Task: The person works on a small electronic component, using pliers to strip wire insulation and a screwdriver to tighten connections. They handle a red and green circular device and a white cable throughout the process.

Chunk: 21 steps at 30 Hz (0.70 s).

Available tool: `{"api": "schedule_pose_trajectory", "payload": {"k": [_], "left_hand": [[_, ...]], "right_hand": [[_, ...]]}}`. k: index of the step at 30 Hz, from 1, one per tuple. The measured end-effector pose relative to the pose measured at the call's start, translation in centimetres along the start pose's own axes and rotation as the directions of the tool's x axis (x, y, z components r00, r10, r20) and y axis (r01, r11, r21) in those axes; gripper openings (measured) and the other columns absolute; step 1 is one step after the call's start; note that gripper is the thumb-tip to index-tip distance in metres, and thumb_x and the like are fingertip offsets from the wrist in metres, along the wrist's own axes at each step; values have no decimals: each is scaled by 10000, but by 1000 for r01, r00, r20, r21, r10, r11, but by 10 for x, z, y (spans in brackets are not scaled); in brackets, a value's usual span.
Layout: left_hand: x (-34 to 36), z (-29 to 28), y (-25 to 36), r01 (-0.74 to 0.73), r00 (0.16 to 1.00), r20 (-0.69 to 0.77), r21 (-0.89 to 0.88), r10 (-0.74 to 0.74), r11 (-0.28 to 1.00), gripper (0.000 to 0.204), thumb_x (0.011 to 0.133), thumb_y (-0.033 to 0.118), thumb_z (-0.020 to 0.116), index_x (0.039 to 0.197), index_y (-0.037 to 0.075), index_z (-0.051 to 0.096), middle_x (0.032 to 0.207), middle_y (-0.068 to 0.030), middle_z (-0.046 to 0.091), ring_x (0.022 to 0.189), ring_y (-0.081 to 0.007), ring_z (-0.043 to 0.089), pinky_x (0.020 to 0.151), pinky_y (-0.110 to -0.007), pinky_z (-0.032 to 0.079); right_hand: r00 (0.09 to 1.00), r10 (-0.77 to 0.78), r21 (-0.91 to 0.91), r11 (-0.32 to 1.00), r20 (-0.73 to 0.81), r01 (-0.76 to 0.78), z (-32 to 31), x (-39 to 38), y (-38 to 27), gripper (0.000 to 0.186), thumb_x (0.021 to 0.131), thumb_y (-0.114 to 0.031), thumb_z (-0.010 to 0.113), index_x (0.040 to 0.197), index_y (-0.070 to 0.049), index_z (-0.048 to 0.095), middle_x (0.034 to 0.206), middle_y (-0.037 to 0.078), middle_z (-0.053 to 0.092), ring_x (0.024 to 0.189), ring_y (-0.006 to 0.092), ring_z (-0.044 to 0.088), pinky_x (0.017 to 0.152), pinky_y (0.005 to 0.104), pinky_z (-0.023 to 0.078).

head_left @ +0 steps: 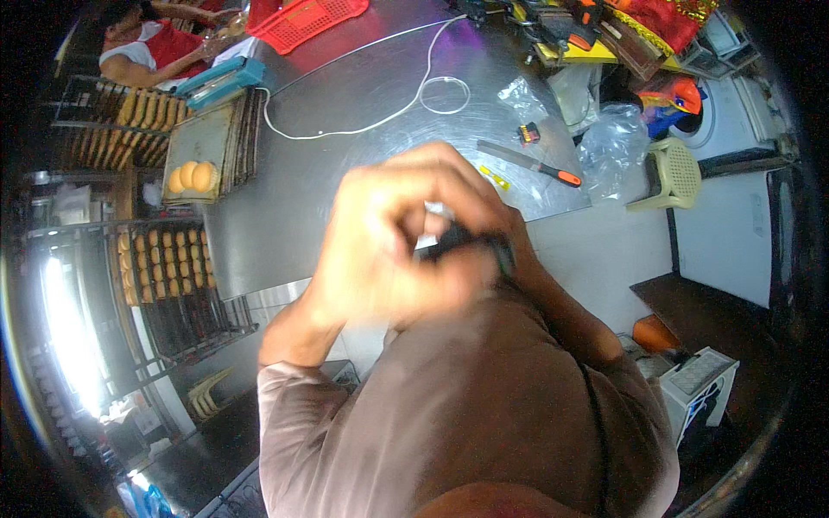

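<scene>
My left hand (384, 242) is raised close in front of my chest and blurred, its fingers and thumb curled into a ring. A small dark object (471, 240) shows beside its fingertips, between my two hands; its kind cannot be made out. My right hand (516, 231) is up behind it, with its fingers mostly hidden by the left hand. Beyond them stands a metal table (345, 173). On it lie a long blade with an orange and black handle (531, 162), a yellow strip (495, 177) and a small black and orange item (528, 133).
A white cable (345, 131) loops over the table. Stacked trays (233, 147) with buns (194, 177) stand at its left edge, near racks of bread (168, 263). A co-worker (160, 52) is far left, by a red basket (306, 22). Right are plastic bags (615, 147) and a stool (676, 173).
</scene>
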<state>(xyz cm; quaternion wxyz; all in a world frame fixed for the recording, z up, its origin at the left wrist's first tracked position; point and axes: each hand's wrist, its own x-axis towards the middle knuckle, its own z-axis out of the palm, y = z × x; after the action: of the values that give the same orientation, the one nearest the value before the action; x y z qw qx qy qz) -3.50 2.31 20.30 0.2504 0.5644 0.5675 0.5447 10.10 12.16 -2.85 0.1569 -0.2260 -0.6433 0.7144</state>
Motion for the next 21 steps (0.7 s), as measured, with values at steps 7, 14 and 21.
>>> {"api": "schedule_pose_trajectory", "payload": {"k": [7, 14, 21], "left_hand": [[-3, 22, 44, -282, 959, -166, -517, 229, 808, 308, 741, 224, 839, 766, -56, 712, 698, -178, 646, 573, -249, 620, 568, -329, 565], [-9, 6, 49, -151, 985, -18, -567, 171, 810, 198, 712, 104, 770, 719, -69, 672, 736, -189, 637, 633, -283, 652, 595, -364, 562], [-14, 11, 49, -143, 990, -76, -567, 121, 811, 212, 713, 129, 783, 690, -48, 668, 742, -198, 645, 591, -267, 635, 534, -360, 537]], "right_hand": [[990, 143, 113, 983, 0, -142, 4, 0, 6, 78, 865, -78, 627, 905, -15, 604, 782, 34, 645, 688, 98, 596, 638, 260, 508], [994, 111, 130, 985, 18, -112, 4, -1, 3, 22, 903, -13, 578, 920, -2, 587, 790, 47, 627, 719, 113, 626, 670, 249, 526], [982, 186, 90, 978, 35, -188, 4, -1, 1, 47, 903, -34, 582, 941, -8, 595, 799, 41, 629, 736, 114, 617, 702, 251, 515]]}}
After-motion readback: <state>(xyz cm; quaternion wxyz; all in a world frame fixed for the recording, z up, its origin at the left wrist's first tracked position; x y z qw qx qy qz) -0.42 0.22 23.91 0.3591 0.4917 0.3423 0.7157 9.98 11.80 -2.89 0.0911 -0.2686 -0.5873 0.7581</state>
